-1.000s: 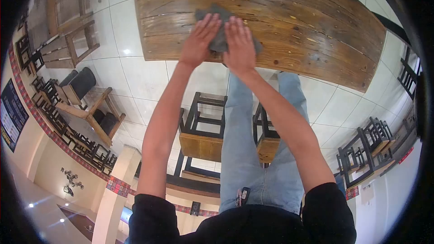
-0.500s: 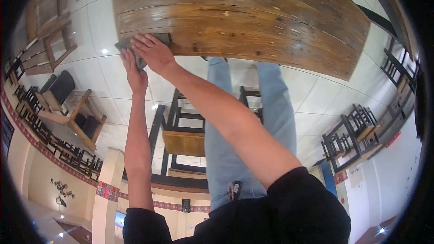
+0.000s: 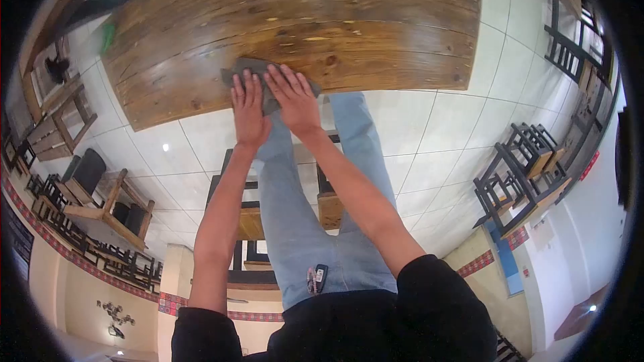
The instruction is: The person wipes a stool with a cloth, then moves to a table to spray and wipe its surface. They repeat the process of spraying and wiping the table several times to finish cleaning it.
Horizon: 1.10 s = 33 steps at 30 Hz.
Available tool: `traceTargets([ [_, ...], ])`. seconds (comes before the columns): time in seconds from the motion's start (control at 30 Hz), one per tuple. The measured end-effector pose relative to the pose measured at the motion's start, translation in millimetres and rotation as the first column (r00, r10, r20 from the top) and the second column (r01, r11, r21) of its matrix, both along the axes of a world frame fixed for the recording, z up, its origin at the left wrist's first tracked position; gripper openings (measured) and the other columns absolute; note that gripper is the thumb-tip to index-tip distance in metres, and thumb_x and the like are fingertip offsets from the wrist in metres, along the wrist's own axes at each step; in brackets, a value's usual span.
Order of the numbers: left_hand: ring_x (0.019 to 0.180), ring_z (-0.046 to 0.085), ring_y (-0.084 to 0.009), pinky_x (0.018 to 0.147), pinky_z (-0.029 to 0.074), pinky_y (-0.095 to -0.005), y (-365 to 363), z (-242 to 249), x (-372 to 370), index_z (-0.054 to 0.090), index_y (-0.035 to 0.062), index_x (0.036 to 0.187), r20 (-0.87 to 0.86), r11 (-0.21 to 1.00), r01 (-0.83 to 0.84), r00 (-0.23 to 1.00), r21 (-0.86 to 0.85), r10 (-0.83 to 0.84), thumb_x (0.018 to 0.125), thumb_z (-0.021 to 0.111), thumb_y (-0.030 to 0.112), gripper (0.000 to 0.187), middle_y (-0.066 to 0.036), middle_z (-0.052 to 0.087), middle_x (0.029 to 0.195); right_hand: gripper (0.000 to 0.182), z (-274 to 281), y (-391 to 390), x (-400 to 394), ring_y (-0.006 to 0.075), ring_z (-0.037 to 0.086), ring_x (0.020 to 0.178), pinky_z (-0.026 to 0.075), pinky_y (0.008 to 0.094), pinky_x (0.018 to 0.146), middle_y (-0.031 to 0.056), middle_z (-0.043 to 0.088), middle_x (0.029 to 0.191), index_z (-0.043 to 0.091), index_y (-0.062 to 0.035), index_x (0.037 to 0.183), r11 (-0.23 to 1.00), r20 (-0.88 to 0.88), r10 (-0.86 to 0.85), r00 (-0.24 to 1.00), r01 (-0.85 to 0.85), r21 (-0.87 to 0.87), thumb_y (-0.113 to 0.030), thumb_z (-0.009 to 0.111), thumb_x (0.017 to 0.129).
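Note:
A dark grey cloth (image 3: 271, 102) lies on the near edge of a brown wooden table (image 3: 376, 33), part of it hanging over the edge. My left hand (image 3: 251, 117) rests flat on the cloth's left part, fingers stretched out. Beside it, my right hand (image 3: 296, 104) presses on the cloth's right part with its fingers slightly spread. Both palms face down, and neither hand's fingers curl round the cloth. Some of the cloth is hidden beneath the hands.
My legs in light jeans (image 3: 295, 188) stand close to the table's near edge. Behind them is a wood-topped stool (image 3: 251, 222). Wooden chairs (image 3: 111, 211) stand at left, and stacked stools (image 3: 526, 154) at right. A green object (image 3: 108, 37) shows at the table's far left edge.
Both hands and the cloth have moved right along the near edge, away from the table's left corner. The camera view has shifted, so the table appears farther left.

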<state>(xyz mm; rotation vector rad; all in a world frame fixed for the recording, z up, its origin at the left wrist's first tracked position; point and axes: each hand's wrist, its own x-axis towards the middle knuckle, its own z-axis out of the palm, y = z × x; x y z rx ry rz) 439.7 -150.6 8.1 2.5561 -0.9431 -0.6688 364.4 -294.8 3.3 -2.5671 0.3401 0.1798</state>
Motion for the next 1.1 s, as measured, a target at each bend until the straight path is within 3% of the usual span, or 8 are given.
traceTargets([
  [0.2, 0.164, 0.011, -0.0447, 0.133, 0.014, -0.0571, -167.9, 1.3, -50.3, 0.033, -0.0015, 0.165, -0.032, 0.971, 0.239, 0.970, -0.025, -0.240, 0.078, 0.061, 0.006, 0.091, -0.019, 0.020, 0.177, 0.070, 2.6, -147.9, -86.2, 0.0234, 0.034, 0.159, 0.029, 0.0487, 0.129, -0.0015, 0.041, 0.170, 0.049, -0.0198, 0.160, 0.977, -0.042, -0.213, 0.976, 0.213, -0.011, -0.006, 0.057, 0.092],
  [0.53, 0.165, 0.016, -0.0353, 0.134, 0.015, -0.0500, -385.9, -6.0, -125.1, 0.040, 0.0043, 0.163, 0.013, 0.916, 0.355, 0.933, -0.187, -0.359, 0.083, 0.064, 0.010, 0.084, -0.011, 0.029, 0.175, 0.086, 1.9, -324.0, -179.3, 0.0331, 0.030, 0.161, 0.025, 0.0535, 0.130, 0.0089, 0.038, 0.172, 0.041, -0.0122, 0.165, 0.871, -0.015, -0.476, 0.879, 0.469, -0.146, 0.002, 0.063, 0.083],
  [0.77, 0.164, 0.019, -0.0284, 0.134, 0.019, -0.0459, -496.6, -24.1, -103.3, 0.046, 0.0077, 0.160, 0.080, 0.696, 0.634, 0.756, -0.337, -0.650, 0.086, 0.068, 0.015, 0.078, -0.007, 0.031, 0.175, 0.083, -17.4, -375.8, -184.8, 0.0467, 0.022, 0.161, 0.020, 0.0617, 0.129, 0.0244, 0.029, 0.172, 0.035, 0.0014, 0.164, 0.699, 0.081, -0.692, 0.718, 0.694, -0.172, -0.007, 0.066, 0.087],
  [0.9, 0.159, 0.033, -0.0281, 0.132, 0.026, -0.0465, -484.8, -14.6, -62.0, 0.053, 0.0089, 0.155, 0.069, 0.590, 0.727, 0.649, -0.351, -0.758, 0.088, 0.066, 0.012, 0.069, -0.008, 0.047, 0.166, 0.085, -11.4, -390.8, -186.0, 0.0499, 0.015, 0.161, 0.016, 0.0645, 0.129, 0.0298, 0.024, 0.172, 0.033, -0.0005, 0.165, 0.798, 0.069, -0.496, 0.865, 0.486, -0.355, -0.018, 0.068, 0.090],
  [0.93, 0.159, 0.033, -0.0281, 0.132, 0.026, -0.0465, -472.2, -14.2, -55.6, 0.053, 0.0089, 0.155, 0.072, 0.596, 0.726, 0.653, -0.343, -0.754, 0.088, 0.066, 0.012, 0.069, -0.008, 0.047, 0.166, 0.085, -7.6, -402.3, -183.3, 0.0499, 0.015, 0.161, 0.016, 0.0645, 0.129, 0.0298, 0.024, 0.172, 0.033, -0.0005, 0.165, 0.803, 0.074, -0.491, 0.868, 0.484, -0.348, -0.018, 0.068, 0.090],
  [1.0, 0.149, 0.047, -0.0329, 0.125, 0.037, -0.0488, -428.7, -9.9, -39.7, 0.059, 0.0099, 0.149, 0.033, 0.686, 0.440, 0.854, -0.580, -0.520, 0.087, 0.065, 0.008, 0.063, -0.011, 0.061, 0.152, 0.083, 2.2, -423.0, -176.1, 0.0472, 0.015, 0.162, 0.015, 0.0624, 0.130, 0.0256, 0.024, 0.174, 0.036, -0.0096, 0.167, 0.888, 0.243, -0.392, 0.888, 0.434, -0.154, -0.018, 0.065, 0.089],
  [1.03, 0.143, 0.053, -0.0348, 0.120, 0.041, -0.0494, -403.9, -0.7, -28.8, 0.062, 0.0101, 0.146, -0.010, 0.760, 0.333, 0.913, -0.558, -0.407, 0.087, 0.065, 0.006, 0.060, -0.012, 0.064, 0.146, 0.083, 0.0, -429.3, -172.5, 0.0472, 0.015, 0.162, 0.015, 0.0624, 0.130, 0.0256, 0.024, 0.174, 0.036, -0.0096, 0.167, 0.890, 0.248, -0.388, 0.888, 0.430, -0.149, -0.018, 0.065, 0.089],
  [1.1, 0.134, 0.060, -0.0367, 0.113, 0.047, -0.0486, -343.4, 10.0, -6.0, 0.065, 0.0099, 0.142, -0.016, 0.851, 0.115, 0.990, -0.513, -0.143, 0.086, 0.065, 0.003, 0.056, -0.014, 0.068, 0.138, 0.084, -8.9, -437.5, -161.3, 0.0441, 0.016, 0.163, 0.014, 0.0595, 0.132, 0.0185, 0.024, 0.176, 0.039, -0.0179, 0.167, 0.963, 0.161, -0.154, 0.975, 0.185, -0.198, -0.018, 0.064, 0.088],
])
